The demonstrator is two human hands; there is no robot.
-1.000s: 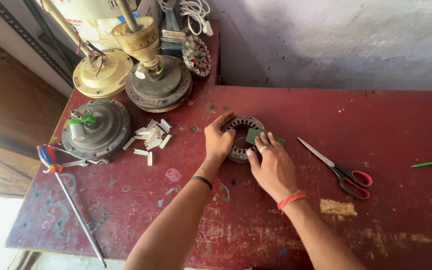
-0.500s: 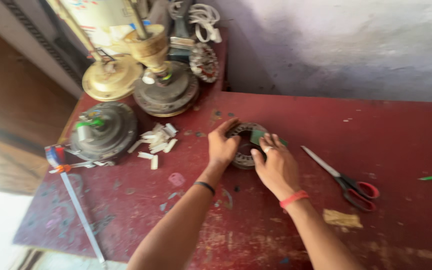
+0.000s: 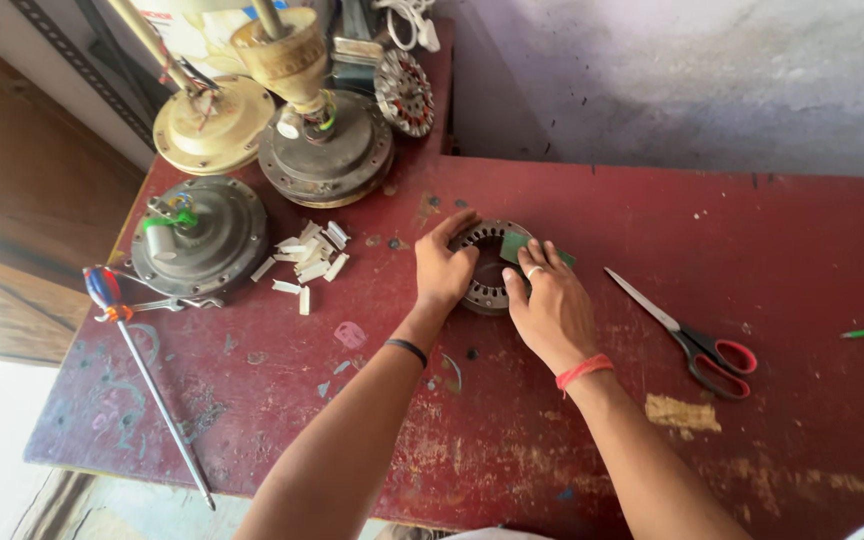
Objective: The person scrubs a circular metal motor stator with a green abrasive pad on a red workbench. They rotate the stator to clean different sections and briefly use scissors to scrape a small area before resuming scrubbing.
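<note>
Both hands work at the middle of the worn red table (image 3: 772, 240): left hand (image 3: 444, 268) grips the round slotted metal stator ring (image 3: 484, 290) to steady it, right hand (image 3: 550, 305) presses a small green paper piece (image 3: 512, 246) on its rim.

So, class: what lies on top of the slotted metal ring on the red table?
Both hands rest on the ring: left hand, right hand. A green piece sits by the right fingers. The ring's right side is covered.

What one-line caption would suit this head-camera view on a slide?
Both hands, left hand and right hand, grip a slotted metal ring on a worn red table beside scissors.
</note>
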